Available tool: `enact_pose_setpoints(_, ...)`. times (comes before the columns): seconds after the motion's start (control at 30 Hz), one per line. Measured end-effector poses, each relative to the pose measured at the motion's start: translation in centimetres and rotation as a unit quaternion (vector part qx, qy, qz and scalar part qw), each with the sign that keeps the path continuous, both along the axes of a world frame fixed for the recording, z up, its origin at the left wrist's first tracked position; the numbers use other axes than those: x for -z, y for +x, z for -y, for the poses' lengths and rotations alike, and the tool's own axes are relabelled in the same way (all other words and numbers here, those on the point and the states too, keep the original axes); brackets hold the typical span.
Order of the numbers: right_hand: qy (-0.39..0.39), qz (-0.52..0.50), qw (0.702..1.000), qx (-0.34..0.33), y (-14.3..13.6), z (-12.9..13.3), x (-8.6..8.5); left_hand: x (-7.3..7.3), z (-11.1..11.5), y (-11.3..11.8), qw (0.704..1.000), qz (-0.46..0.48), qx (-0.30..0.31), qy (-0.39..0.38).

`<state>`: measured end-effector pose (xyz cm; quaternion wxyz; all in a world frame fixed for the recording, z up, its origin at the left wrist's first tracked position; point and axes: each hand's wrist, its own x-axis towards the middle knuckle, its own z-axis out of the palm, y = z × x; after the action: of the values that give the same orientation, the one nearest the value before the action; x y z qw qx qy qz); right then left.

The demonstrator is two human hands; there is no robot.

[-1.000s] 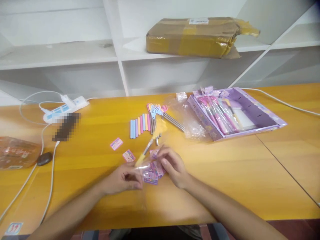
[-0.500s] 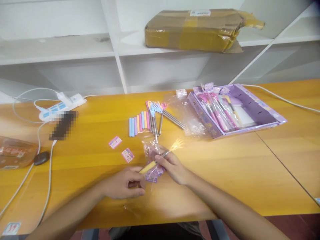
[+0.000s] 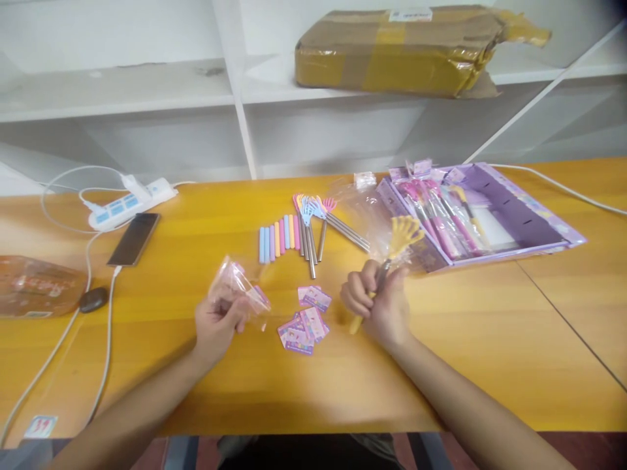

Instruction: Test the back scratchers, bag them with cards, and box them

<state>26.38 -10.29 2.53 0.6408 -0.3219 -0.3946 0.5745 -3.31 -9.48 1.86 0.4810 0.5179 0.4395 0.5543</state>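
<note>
"Call it for me: what's in the right?"
"My right hand (image 3: 379,303) is wrapped round the yellow claw-headed stick (image 3: 404,236), fingers curled over its metal shaft! Claw up, tilted to the right, yellow handle poking out below my fist."
"And where is that on the table?"
"On the near side of the purple box (image 3: 514,209), just right of the loose cards (image 3: 301,329), which lie overlapping between my two hands."
"Over to the left, then!"
"My left hand (image 3: 220,320) has a clear plastic bag (image 3: 238,281) pinched between thumb and fingers. Pink shows through the film; whether it's inside or behind, I can't tell."
"What's beyond the hands?"
"A row of pastel tubes (image 3: 279,240), side by side, and right next to them the metal rods (image 3: 345,232) with coloured claw heads, bunched together. More clear film (image 3: 365,209) lies against the purple box, and inside that box, on its left side, there are wrapped sticks (image 3: 443,228), mostly pink!"
</note>
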Motion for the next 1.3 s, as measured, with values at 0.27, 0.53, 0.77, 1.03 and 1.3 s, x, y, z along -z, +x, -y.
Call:
enact_pose_setpoints(0.27,0.227,0.538,0.809,-0.067,-0.8,1.8,0.7,-1.0,-0.9,0.8,0.990,0.084,-0.078,-0.082)
enact_pose_setpoints(0.53,0.266,0.643,0.715,-0.064,-1.9,1.6,0.8,-0.8,-0.5,0.9,0.989,0.098,0.018,-0.110)
enact_pose_setpoints(0.77,0.275,0.637,0.717,-0.064,-2.2,1.8,0.9,-0.5,-0.4,0.8,0.987,0.051,0.078,-0.130)
enact_pose_setpoints(1.03,0.268,0.640,0.719,-0.047,-2.5,2.1,1.1,-0.4,-0.3,1.3,0.972,0.014,0.190,-0.139)
enact_pose_setpoints(1.3,0.207,0.624,0.751,-0.061,-2.4,2.2,1.2,-0.2,-0.7,0.7,0.985,0.032,0.106,-0.130)
